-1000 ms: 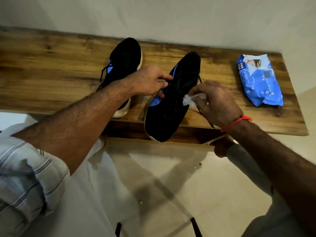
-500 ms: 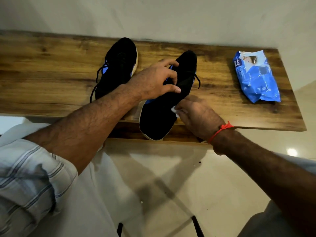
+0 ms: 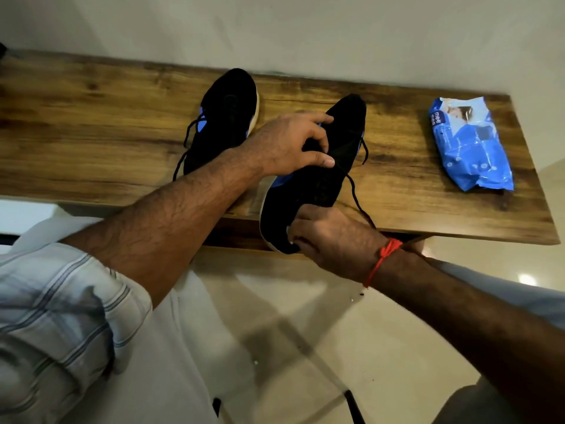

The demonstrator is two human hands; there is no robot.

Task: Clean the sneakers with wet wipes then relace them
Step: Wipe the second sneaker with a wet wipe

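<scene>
Hands: left (image 3: 287, 145) grips sneaker (image 3: 318, 179) top, right (image 3: 324, 237) curled at heel

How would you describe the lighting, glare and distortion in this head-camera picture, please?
Head view: dim, warm light; the black sneakers lose nearly all detail; a glare spot on the floor at right; wide-angle bowing of the wooden shelf; soft blur on the sleeve nearest the camera.

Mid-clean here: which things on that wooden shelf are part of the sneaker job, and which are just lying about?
In the job:
- near sneaker, gripped by the left hand
- wipe, barely visible under the right hand at the heel
- far sneaker, waiting
- blue wipes pack

Lying about:
- nothing else visible on the wooden shelf
</scene>
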